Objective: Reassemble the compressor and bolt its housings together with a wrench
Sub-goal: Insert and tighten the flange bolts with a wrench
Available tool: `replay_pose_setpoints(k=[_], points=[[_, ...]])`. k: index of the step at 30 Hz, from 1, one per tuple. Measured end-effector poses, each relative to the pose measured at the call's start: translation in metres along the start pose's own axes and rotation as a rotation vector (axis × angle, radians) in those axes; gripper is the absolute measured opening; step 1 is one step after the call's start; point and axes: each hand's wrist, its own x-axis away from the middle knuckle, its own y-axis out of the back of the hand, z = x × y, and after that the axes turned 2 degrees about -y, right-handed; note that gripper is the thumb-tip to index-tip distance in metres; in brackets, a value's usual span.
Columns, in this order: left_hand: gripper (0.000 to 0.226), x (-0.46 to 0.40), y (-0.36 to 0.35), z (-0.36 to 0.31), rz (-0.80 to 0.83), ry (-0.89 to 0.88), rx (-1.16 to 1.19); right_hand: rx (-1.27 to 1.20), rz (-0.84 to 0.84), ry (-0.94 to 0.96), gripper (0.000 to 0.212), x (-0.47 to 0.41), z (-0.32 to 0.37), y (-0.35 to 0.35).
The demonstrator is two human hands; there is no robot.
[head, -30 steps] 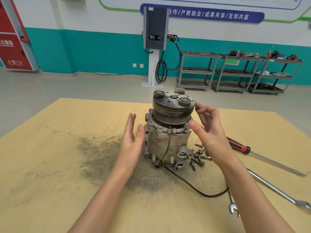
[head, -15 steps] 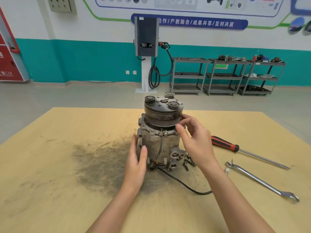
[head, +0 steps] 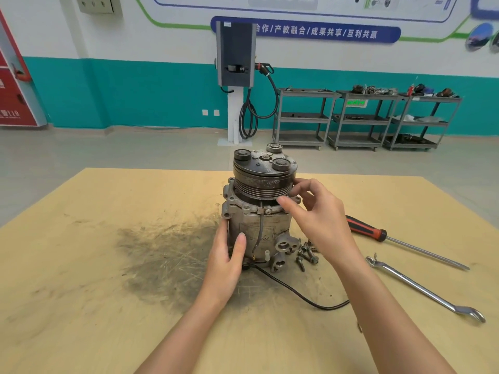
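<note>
Both hands have closed in on the compressor [head: 259, 211] since a second ago, when they hovered spread on either side of it. It stands upright near the middle of the wooden table [head: 81, 265], pulley end up, at the right edge of a dark grease smear [head: 162, 255].

From the left, the left hand [head: 225, 263] lies against the lower left flank of the body, fingers fairly straight and the thumb laid on the front face, steadying rather than pinching. On the other side the right hand [head: 321, 217] reaches the pulley's right rim; its fingers are curled, thumb and forefinger tips touching the grooved edge and the flange below it, though whether they pinch anything small I cannot tell.

One black cable [head: 297, 292] trails from the base toward the right forearm. Just right of the base sits a cluster of loose bolts [head: 306, 255]; roughly five, but they overlap too much to count surely. Farther right lie one red-handled screwdriver [head: 367, 229] and, nearer the table's edge, one combination wrench [head: 426, 290], apart from each other and untouched.
</note>
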Motion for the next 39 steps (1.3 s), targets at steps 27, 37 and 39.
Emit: replay_pose_setpoints(k=[27, 37, 39], points=[[0.069, 0.0, 0.001, 0.0, 0.025, -0.018, 0.033, 0.24, 0.077, 0.002, 0.012, -0.005, 0.014, 0.012], [0.056, 0.001, 0.002, -0.004, 0.035, -0.025, 0.037, 0.209, 0.062, -0.03, 0.014, -0.006, 0.014, 0.01], [0.057, 0.001, 0.002, -0.003, 0.038, -0.033, 0.043, 0.144, 0.108, -0.054, 0.007, -0.007, 0.014, 0.015]])
